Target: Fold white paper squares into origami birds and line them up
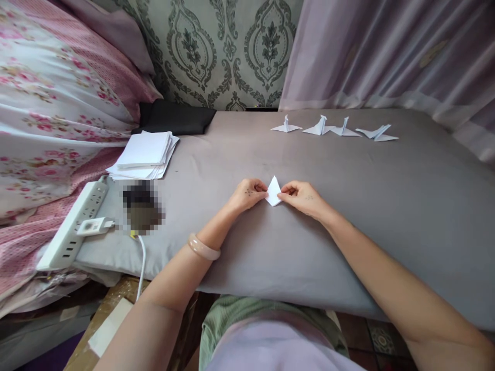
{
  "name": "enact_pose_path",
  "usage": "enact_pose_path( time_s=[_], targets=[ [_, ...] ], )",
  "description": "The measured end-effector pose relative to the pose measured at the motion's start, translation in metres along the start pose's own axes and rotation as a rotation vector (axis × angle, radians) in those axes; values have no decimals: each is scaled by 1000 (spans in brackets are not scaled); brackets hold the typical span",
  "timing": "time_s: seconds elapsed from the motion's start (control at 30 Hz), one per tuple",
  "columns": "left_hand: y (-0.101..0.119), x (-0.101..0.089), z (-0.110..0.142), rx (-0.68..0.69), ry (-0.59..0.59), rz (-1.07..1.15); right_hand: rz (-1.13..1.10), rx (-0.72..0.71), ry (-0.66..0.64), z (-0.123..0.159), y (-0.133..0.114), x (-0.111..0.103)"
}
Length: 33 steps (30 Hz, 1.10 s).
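Note:
Between my two hands is a small folded piece of white paper [274, 191], kite-shaped with its long point facing away from me. My left hand [249, 195] pinches its left corner between thumb and fingers. On the other side, my right hand [303, 197] grips the right corner the same way. The paper is held just over or on the grey cloth surface [240, 247]; I cannot tell whether it touches. Farther back stand several folded white paper cranes in a row, among them a crane [286, 125] at the left end and a crane [377, 134] at the right end.
A stack of white paper sheets [145, 152] lies at the back left, before a black flat item [176, 117]. A white power strip [75, 224] with a plugged-in charger [95, 226] and a white cable [143, 263] occupies the left edge. Curtains [359, 56] hang behind on the right.

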<state>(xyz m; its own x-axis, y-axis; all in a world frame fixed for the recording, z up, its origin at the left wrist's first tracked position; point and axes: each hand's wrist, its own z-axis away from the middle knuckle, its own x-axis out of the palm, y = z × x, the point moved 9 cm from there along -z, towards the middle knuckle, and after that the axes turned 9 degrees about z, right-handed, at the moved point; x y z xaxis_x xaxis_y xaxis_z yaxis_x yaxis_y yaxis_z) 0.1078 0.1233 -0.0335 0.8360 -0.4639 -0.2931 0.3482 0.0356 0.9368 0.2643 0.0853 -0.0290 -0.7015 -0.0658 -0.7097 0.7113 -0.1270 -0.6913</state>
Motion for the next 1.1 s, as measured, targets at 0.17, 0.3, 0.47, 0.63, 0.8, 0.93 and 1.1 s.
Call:
enact_pose_path(
  time_s=[0.17,0.3,0.47,0.63,0.8,0.93,1.1],
  targets=[
    [1,1,2,46,-48,67,1,-22,29,-3,4,2],
    [1,4,2,64,-99,125,-3,-59,15,-1,0,2],
    [-2,5,1,60,-99,162,-15,-82,-4,3,-5,1],
    [-3,5,1,43,-113,159,-29,-93,-10,4,-7,2],
    [-1,5,3,42,-103,195,17,-104,-1,5,-7,1],
    [-1,5,6,-12,-104,153,58,-118,-1,5,-7,0],
    [9,1,1,40,-99,14,110,-148,-16,-6,-10,-3]
  ],
)
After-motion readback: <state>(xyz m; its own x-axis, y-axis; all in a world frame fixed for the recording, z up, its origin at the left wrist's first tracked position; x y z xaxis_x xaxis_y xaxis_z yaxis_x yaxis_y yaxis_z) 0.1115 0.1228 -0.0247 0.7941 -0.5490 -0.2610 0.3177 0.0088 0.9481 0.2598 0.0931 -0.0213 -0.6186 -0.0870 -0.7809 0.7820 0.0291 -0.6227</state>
